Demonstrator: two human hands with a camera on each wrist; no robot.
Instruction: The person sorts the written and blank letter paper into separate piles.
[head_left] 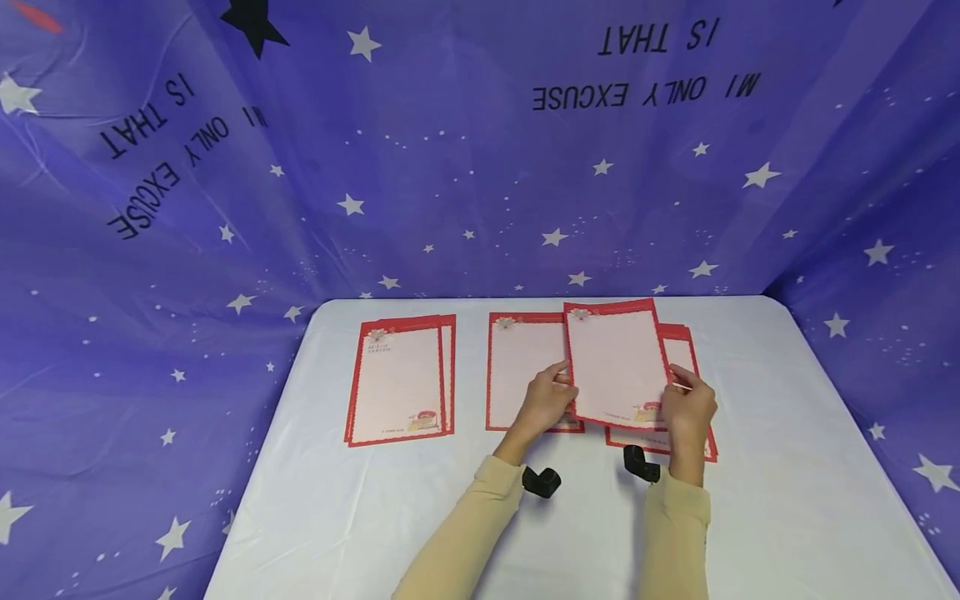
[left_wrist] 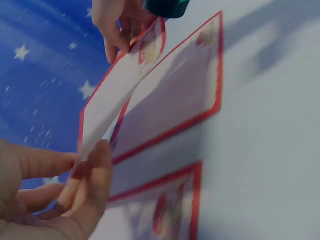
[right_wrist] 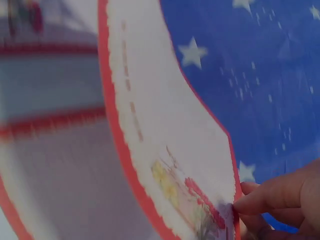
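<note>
A sheet of letter paper [head_left: 618, 362] with a scalloped red border, a flower at its top left corner and a small picture at its bottom right is held up by both hands. My left hand [head_left: 546, 402] pinches its left edge and my right hand [head_left: 688, 410] pinches the right edge, low down by the printed picture. In the right wrist view the raised sheet [right_wrist: 150, 100] bends in a curve. Under it lie a middle sheet [head_left: 525, 367] and a right-hand stack of sheets [head_left: 678, 333], both partly hidden by it.
On the left of the white table [head_left: 300, 500] lies another stack of the same paper [head_left: 401, 383], its sheets slightly fanned, the top one bearing a few lines of writing. A purple star-printed cloth [head_left: 465, 183] hangs behind and around the table.
</note>
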